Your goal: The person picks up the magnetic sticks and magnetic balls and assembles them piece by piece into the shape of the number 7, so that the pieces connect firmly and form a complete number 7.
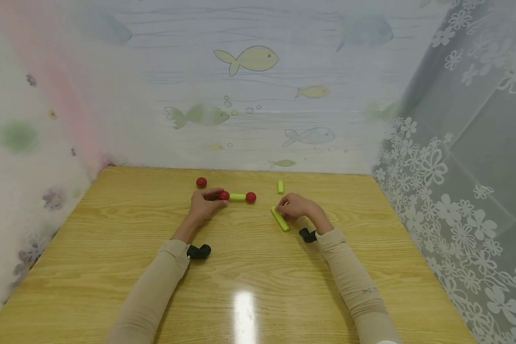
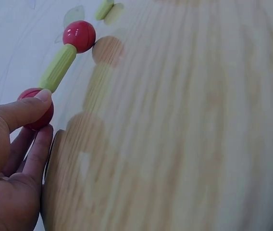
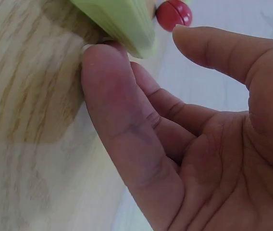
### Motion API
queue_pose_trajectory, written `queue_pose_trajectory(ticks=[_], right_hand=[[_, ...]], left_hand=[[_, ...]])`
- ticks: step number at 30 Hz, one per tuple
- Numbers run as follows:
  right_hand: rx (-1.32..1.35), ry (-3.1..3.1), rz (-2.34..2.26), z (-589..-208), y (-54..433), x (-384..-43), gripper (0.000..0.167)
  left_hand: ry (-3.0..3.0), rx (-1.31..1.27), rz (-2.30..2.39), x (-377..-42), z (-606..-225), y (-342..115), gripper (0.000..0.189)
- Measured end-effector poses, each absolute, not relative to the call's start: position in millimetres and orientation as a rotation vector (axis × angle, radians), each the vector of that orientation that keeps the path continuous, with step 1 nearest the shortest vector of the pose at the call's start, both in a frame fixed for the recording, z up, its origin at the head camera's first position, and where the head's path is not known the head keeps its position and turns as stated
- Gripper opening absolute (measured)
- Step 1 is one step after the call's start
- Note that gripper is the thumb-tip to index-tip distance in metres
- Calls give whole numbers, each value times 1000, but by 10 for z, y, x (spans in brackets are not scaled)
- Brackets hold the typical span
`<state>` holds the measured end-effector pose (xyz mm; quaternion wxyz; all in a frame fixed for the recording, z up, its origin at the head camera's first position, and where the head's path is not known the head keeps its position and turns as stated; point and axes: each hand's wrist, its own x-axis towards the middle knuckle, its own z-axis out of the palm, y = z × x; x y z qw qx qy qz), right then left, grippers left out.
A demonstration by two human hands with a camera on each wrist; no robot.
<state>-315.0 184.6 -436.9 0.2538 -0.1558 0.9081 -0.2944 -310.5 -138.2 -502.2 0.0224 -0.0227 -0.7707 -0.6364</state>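
With left fingers (image 2: 23,110) pinching one end ball (image 1: 224,196) of the bar (image 1: 237,197) on the far half of the counter (image 1: 249,253), seems light and stiff, probably slick at the glossy ends, so better gripped by the rod (image 2: 58,68) between. With right fingers (image 3: 112,96) parted at the near loose rod (image 1: 280,220), touching or just beside it, likely calls for a thumb-and-finger hold mid-length. Backs, over smooth, shiny wood, onto a fish-printed wall (image 1: 258,86) and, at right, a flowered panel (image 1: 447,210).
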Motion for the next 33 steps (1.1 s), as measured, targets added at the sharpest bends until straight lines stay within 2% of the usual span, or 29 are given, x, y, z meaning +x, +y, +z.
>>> queue_pose_trajectory(ticks=[33], right_hand=[[-443, 2375, -1080, -4610, 1959, -3158, 33]], left_hand=[[-2348, -125, -2015, -3226, -5118, -1398, 46]])
